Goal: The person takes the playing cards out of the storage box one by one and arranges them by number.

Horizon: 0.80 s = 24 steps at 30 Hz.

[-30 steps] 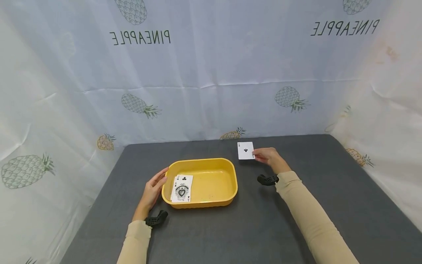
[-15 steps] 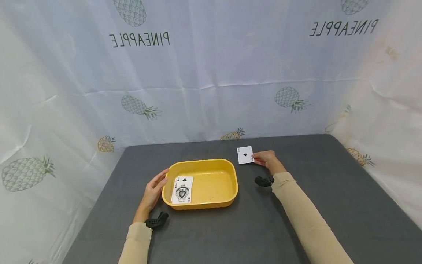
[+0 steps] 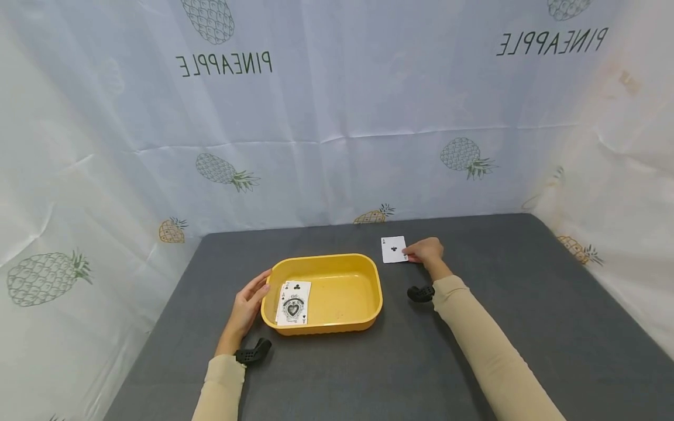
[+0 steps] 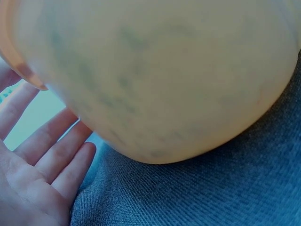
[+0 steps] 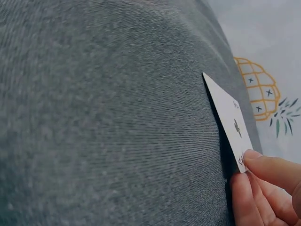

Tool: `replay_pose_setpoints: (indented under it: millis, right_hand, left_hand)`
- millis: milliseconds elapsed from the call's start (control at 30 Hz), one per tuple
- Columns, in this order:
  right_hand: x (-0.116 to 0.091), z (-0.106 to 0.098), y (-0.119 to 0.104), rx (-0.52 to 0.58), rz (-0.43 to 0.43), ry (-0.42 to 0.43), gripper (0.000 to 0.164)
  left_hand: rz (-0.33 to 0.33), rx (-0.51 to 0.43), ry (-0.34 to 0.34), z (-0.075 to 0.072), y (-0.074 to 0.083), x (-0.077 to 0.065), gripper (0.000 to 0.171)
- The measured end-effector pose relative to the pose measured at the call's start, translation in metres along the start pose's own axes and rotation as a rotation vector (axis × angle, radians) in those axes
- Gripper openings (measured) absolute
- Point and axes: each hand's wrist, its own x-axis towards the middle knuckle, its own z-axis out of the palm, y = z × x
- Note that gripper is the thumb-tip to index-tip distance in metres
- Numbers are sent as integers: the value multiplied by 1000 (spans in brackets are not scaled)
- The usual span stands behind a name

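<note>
My right hand (image 3: 427,250) pinches a playing card, the ace of clubs (image 3: 392,247), by its lower right corner. In the right wrist view, the thumb lies on the card's face (image 5: 226,113) and the fingers are beneath; the card slants close over the dark cloth. Beside the left end of a yellow plastic tray (image 3: 329,328) is my left hand (image 3: 246,304), its fingers at the rim. Seen from the left wrist, those fingers (image 4: 61,153) extend fairly straight along the tray's outer wall (image 4: 164,94). A few overlapping playing cards (image 3: 292,310) lie face up at the tray's left end.
Dark grey cloth (image 3: 337,374) covers the table. Behind it and at both sides hangs a white curtain (image 3: 337,105) with pineapple prints. Black wrist devices (image 3: 420,293) are worn on both arms. The tray stands left of the held card.
The right hand has lowered the ace of clubs slightly toward the table, nearer to me. The left hand and the tray stay in nearly the same place.
</note>
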Motion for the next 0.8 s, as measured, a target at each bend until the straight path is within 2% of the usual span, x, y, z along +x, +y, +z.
replay_pose_setpoints:
  millis: [133, 267, 333, 467, 633, 733, 800]
  right_hand:
    - [-1, 0, 0, -51, -23, 26, 32]
    - [-3, -3, 0, 1, -11, 26, 34]
    - [-5, -5, -1, 41, -2, -4, 36]
    - [-16, -5, -4, 132, 14, -111, 40]
    - [-40, -1, -12, 196, 5, -260, 45]
    - [-58, -2, -15, 205, -53, -354, 46]
    - [-72, -6, -15, 167, -155, -454, 46]
  left_hand:
    - [-3, 2, 4, 0, 0, 0, 52]
    - [-17, 11, 6, 0, 1, 0, 53]
    - [-18, 15, 8, 0, 2, 1, 53]
    - [-3, 14, 9, 1, 3, 1, 51]
    - [-8, 9, 15, 0, 2, 1, 51]
    - [-19, 10, 13, 0, 2, 1, 52]
    - [-26, 9, 13, 1, 3, 1, 52]
